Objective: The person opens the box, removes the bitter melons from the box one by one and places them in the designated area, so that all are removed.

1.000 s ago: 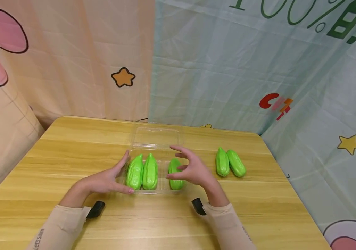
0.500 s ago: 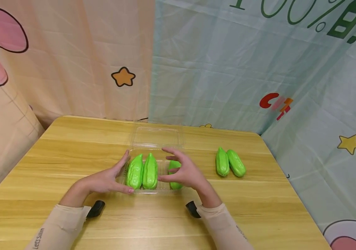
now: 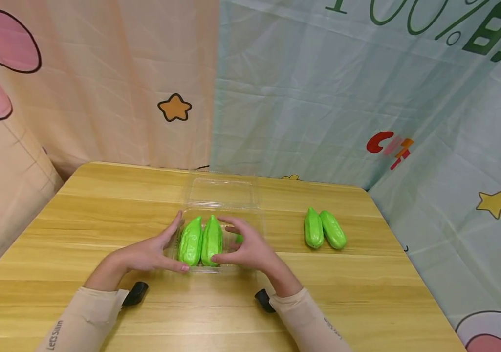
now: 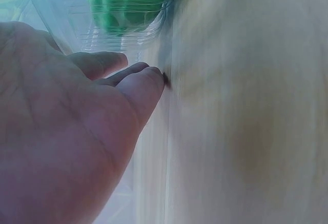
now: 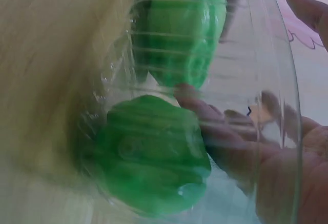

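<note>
A clear plastic box [image 3: 250, 213] with its lid [image 3: 221, 193] folded back holds three green toy bitter gourds. Two lie side by side, a left gourd [image 3: 190, 242] and a middle gourd [image 3: 211, 244]; the right gourd [image 5: 154, 157] is mostly behind my right hand [image 3: 248, 247] in the head view. That hand is over the box, fingers spread, thumb above the near end of the middle gourd. Fingers reach down between gourds in the right wrist view, the thumb apart. My left hand [image 3: 146, 252] rests beside the box's left side, fingers extended; firm contact cannot be made out.
Two more green gourds, one upright [image 3: 313, 228] and one slanted [image 3: 333, 230], lie on the wooden table [image 3: 356, 303] right of the box. Printed curtains [image 3: 276, 98] hang behind and beside the table.
My right hand has moved left and slightly nearer, from over the right gourd to the middle gourd, now covering much of the right one. My left hand stays in place.
</note>
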The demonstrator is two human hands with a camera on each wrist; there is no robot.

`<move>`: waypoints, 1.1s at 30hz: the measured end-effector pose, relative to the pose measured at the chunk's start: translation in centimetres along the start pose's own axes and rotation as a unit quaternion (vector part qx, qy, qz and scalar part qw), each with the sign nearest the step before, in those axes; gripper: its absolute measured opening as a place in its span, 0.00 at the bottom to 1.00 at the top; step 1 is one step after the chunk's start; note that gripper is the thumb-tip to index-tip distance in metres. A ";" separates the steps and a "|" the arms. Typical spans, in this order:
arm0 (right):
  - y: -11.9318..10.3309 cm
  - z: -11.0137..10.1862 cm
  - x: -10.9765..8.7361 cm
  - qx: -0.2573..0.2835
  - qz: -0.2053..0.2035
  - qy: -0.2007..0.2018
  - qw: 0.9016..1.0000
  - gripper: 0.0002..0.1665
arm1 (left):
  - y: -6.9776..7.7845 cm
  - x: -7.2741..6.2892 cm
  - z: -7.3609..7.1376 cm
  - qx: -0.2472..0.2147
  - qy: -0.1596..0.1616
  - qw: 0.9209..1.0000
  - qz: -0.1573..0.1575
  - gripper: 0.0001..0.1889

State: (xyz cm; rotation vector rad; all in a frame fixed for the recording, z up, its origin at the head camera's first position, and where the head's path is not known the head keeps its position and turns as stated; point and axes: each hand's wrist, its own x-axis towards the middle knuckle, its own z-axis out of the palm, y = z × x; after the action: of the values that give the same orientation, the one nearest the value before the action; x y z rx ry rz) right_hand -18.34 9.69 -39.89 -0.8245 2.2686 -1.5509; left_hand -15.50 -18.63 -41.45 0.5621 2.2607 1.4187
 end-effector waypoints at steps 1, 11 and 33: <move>-0.1 0.1 0.0 -0.003 0.001 0.001 1.000 0.49 | 0.0 0.0 0.0 -0.001 0.000 1.000 -0.001 0.71; 0.1 1.7 0.2 -0.144 -0.007 0.028 0.989 0.50 | 0.0 0.0 0.1 0.008 0.005 1.000 0.003 0.71; -0.4 3.1 0.4 -0.222 0.049 0.035 0.973 0.57 | 0.1 0.2 0.2 0.008 -0.001 1.000 -0.003 0.72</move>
State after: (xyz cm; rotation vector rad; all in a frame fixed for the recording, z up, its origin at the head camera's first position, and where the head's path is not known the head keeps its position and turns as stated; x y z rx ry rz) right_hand -16.94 6.97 -40.68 -0.7548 2.7114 -1.0548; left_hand -15.54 -18.35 -41.45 0.5618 2.2719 1.3983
